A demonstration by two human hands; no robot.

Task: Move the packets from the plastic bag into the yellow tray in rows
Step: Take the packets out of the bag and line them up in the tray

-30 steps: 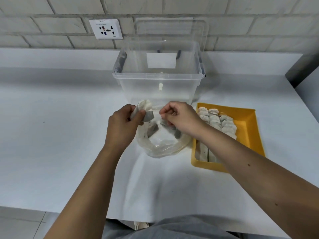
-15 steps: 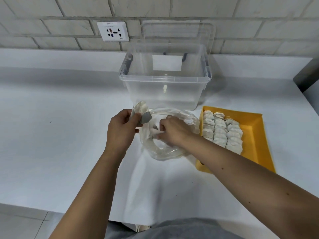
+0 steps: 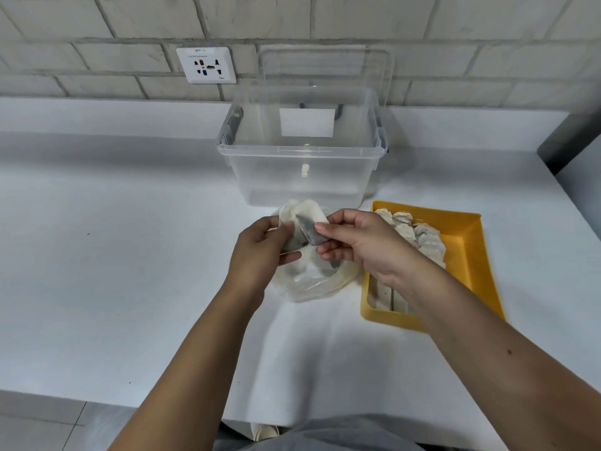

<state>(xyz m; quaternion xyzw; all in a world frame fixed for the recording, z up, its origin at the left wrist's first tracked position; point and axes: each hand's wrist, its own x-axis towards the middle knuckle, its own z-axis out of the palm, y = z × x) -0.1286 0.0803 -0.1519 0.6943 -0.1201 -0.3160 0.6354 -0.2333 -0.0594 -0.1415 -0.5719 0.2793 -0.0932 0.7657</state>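
A rolled-down clear plastic bag (image 3: 320,283) lies on the white table, between my hands and the yellow tray (image 3: 468,255). My left hand (image 3: 260,252) grips packets, a whitish one (image 3: 307,211) sticking up above the fingers. My right hand (image 3: 357,245) pinches a grey packet (image 3: 309,234) right beside the left hand, above the bag's mouth. The tray at the right holds several whitish packets (image 3: 419,236) laid in rows; my right forearm hides part of them.
A clear plastic storage box (image 3: 304,187) stands open just behind the bag, its lid leaning on the brick wall. A wall socket (image 3: 206,65) sits at the back left. White table (image 3: 113,255) stretches to the left.
My right hand came up out of the bag with a grey packet and met my left hand. The view shifted slightly.
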